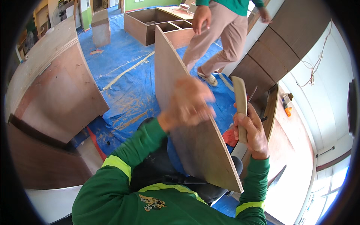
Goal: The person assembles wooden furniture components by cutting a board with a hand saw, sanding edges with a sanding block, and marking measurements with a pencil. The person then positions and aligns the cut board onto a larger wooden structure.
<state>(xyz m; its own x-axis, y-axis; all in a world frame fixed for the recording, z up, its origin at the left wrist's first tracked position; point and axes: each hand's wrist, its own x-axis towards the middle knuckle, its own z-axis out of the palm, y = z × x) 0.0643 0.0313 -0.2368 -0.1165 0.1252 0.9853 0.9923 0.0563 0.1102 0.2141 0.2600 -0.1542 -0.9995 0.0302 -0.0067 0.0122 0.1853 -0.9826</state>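
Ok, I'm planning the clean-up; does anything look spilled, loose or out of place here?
Two things: pale brown dust is scattered over the wrinkled blue plastic floor sheet, so it looks unswept; and at right, thin brownish wires dangle in loose loops against the white panelling, which looks unfinished.

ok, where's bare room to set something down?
Mostly the dusty blue sheet between the curved panel at left and the upright board. Crowded to its right: the right hand, beige strip, red item and, beyond, the co-worker's shoe.
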